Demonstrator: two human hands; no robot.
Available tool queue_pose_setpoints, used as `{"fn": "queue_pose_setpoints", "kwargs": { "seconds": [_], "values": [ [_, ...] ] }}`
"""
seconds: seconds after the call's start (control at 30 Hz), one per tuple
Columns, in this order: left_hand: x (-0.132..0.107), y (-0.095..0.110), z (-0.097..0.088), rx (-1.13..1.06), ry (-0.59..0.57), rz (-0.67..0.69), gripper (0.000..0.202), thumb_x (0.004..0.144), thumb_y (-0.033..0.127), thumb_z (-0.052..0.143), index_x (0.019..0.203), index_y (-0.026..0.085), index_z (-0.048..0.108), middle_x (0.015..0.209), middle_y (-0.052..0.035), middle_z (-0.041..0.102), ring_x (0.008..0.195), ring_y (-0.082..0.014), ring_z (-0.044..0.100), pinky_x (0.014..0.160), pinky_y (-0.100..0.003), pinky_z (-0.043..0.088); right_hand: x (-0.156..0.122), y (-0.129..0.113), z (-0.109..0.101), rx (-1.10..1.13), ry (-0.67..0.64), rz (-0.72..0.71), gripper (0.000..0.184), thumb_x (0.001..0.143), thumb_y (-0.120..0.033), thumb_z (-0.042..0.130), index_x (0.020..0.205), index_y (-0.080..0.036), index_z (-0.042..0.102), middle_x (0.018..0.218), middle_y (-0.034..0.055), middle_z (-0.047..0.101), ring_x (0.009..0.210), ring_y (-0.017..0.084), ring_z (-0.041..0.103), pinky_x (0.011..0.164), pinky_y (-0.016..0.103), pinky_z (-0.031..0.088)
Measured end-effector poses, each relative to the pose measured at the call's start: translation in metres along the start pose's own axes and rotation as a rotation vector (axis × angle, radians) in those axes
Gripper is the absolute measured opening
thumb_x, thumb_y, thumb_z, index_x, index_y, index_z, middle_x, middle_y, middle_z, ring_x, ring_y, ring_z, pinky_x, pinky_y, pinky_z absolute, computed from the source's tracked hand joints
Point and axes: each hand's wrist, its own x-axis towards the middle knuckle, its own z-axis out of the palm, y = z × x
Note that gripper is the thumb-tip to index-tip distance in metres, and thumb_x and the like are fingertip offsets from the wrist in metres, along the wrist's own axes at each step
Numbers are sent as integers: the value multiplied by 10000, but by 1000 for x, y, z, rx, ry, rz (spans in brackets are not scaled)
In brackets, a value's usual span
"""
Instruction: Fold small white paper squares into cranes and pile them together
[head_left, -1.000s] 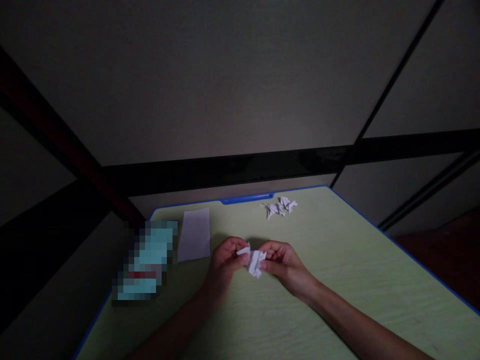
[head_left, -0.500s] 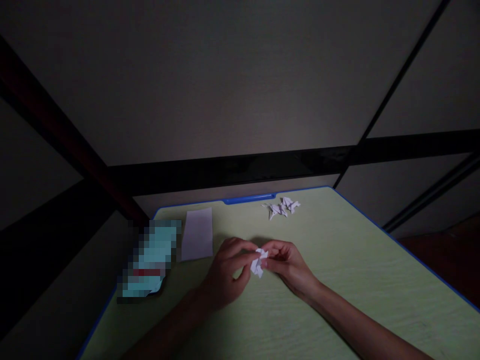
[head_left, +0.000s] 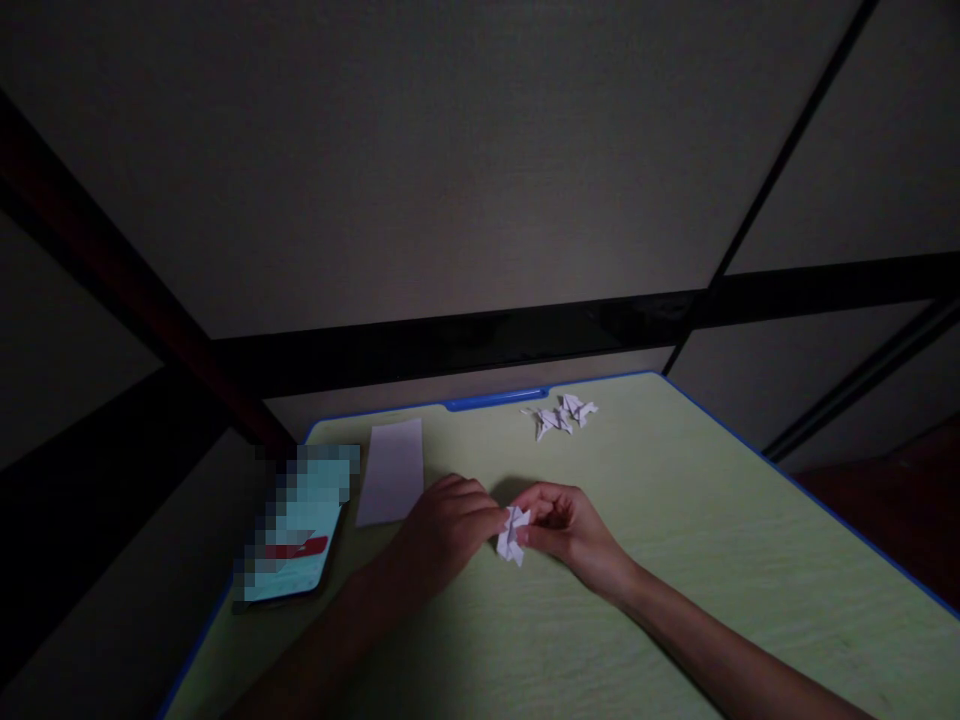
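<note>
Your right hand pinches a small white folded-paper piece between thumb and fingers, just above or on the pale green wood-grain tabletop with blue edging; you can't tell which from this view. Your left hand is curled, its fingertips at the upper left of that piece; its thumb is hidden, so whether it grips the paper can't be told.

To your left, a plain white rectangular sheet of paper lies flat, and your left hand covers its near right corner from view. Left of that sheet, close to the table's left edge, rests a dark-rimmed device with a lit teal screen, much of it pixelated. Beyond your right hand, well apart from it, two small white folded-paper figures sit close together near the far edge. A blue recessed strip is set into that edge, and a dim grey panelled wall with a glossy black band rises behind the table.
</note>
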Motion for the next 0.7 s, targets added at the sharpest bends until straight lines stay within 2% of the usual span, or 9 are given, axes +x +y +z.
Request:
{"fn": "queue_pose_setpoints", "kwargs": {
  "seconds": [0.13, 0.43, 0.57, 0.7],
  "values": [
    [0, 4, -2, 147, -21, 48, 225, 818, 185, 355, 743, 146, 563, 624, -21, 569, 623, -129, 468, 584, -264, 307, -1, 1, 0, -39, -5, -5, 168, 519, -106, 685, 662, -118, 598, 558, -20, 613, 486, 67, 524, 480, 172, 380],
    [0, 8, 7, 421, 81, 177, 237, 807, 114, 332, 698, 131, 542, 587, -34, 522, 586, -143, 439, 550, -280, 314, 1, 1, -2, 12, -5, 4, 187, 509, -142, 696, 661, -122, 589, 522, -40, 570, 462, 57, 481, 461, 174, 347],
    [-1, 9, 11, 442, 122, 159, 219, 806, 127, 346, 727, 127, 550, 589, -35, 531, 588, -143, 449, 547, -276, 325, 1, 0, 0, 56, 1, -16, 182, 518, -129, 688, 669, -122, 585, 543, -35, 590, 471, 54, 491, 476, 171, 357],
    [-2, 8, 15, 372, 185, 104, 197, 805, 138, 362, 768, 114, 555, 606, -38, 548, 610, -141, 465, 555, -267, 340, 1, 1, 0, 98, 1, -28, 178, 526, -112, 681, 670, -123, 577, 568, -33, 602, 501, 55, 510, 501, 166, 371]
  ]
}}
